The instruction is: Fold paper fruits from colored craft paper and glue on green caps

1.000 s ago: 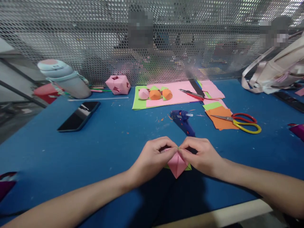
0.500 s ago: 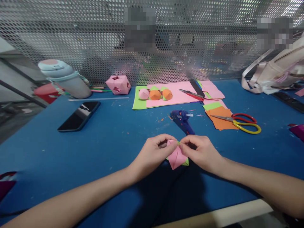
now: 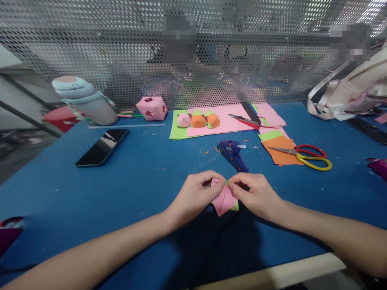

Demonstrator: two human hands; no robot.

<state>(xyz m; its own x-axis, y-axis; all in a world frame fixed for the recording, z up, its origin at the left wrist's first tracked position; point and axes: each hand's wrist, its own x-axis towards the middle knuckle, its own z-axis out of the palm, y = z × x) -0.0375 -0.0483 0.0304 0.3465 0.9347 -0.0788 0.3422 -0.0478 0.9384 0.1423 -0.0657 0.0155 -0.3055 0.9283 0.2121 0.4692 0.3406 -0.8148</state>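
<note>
Between my two hands is a folded paper piece [image 3: 223,199], pink on top with green corners showing beneath. My left hand [image 3: 201,193] pinches its upper left edge between thumb and fingers. On the other side, my right hand [image 3: 255,193] closes thumb and finger on the green tip at the top. The fingertips of both hands nearly meet there. Just beyond the hands lies a blue hot glue gun [image 3: 232,154], a clear glue stick poking from its back. Behind it, folded pink and orange paper pieces [image 3: 198,121] sit on pink and green sheets [image 3: 223,117].
Scissors [image 3: 308,155] rest on orange paper [image 3: 278,141] at right, near a red utility knife [image 3: 244,121]. At left are a phone [image 3: 102,148], a bottle [image 3: 87,100] and a pink paper polyhedron [image 3: 152,108]. A perforated metal screen [image 3: 127,68] stands behind; a pale bag [image 3: 350,88] is far right.
Both hands keep their hold on the folded paper piece, which has shifted very slightly left. The camera view has moved a little; the other things lie as before.
</note>
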